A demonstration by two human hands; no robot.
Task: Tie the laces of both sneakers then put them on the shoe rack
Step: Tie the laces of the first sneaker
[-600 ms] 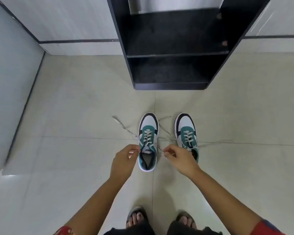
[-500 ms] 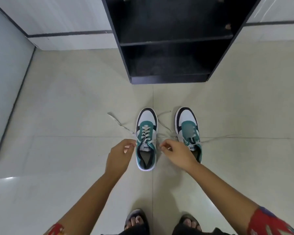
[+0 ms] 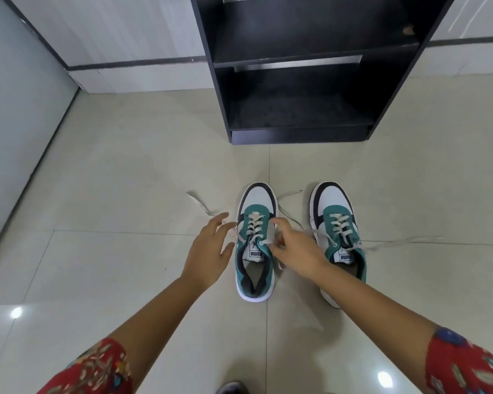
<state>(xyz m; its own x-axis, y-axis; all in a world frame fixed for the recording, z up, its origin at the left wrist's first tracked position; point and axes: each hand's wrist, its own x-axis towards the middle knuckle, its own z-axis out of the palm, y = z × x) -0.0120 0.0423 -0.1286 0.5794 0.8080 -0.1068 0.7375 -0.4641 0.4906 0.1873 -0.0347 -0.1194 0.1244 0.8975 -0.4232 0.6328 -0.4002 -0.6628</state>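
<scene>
While laces (image 3: 199, 205) sprawl, rack (image 3: 296, 81) beyond.

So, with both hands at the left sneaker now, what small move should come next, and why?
Probably close the left hand on the loose lace end lying on the floor beside it. That hand is open with spread fingers, while the right hand looks already pinched at the laces of the left sneaker, which has no knot yet. Both ends are needed to cross them.
</scene>
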